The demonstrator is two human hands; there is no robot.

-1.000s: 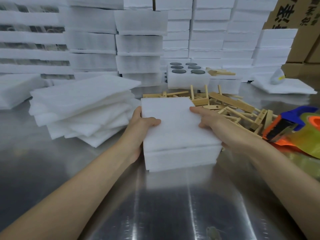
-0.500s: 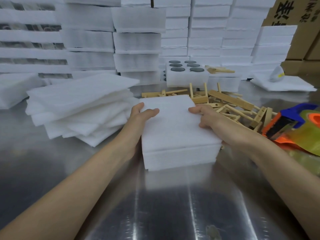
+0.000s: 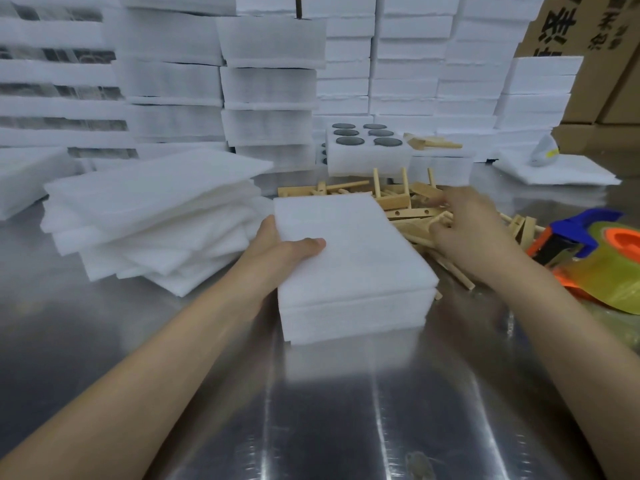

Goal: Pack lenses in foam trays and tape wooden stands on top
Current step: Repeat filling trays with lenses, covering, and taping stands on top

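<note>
Nearest, the steel counter (image 3: 329,410) lies bare between the two forearms, giving open room up to the front edge of the foam tray (image 3: 353,306). The tray sits square between the hands with a foam cover sheet (image 3: 346,244) flush on top, and its corners and right side are free. The left hand (image 3: 277,251) grips the tray's left edge, with the thumb flat on the cover and the fingers hidden behind the side. The right hand (image 3: 464,230) is off the tray, just beyond its right rear corner. Its fingers curl down into the heap of wooden stands (image 3: 398,202), but they are blurred, so I cannot tell whether they pinch one. The heap touches the tray's right and far edges. Right of the right hand, a tape dispenser (image 3: 588,237) crowds that side. Left of the left hand, a slumped stack of foam sheets (image 3: 156,209) lies near the tray's left edge. Beyond the hands an open tray (image 3: 367,164) shows dark lenses (image 3: 349,141) in its round holes. Behind it stacked trays (image 3: 270,81) wall off the back, with cardboard boxes (image 3: 588,64) far right.
</note>
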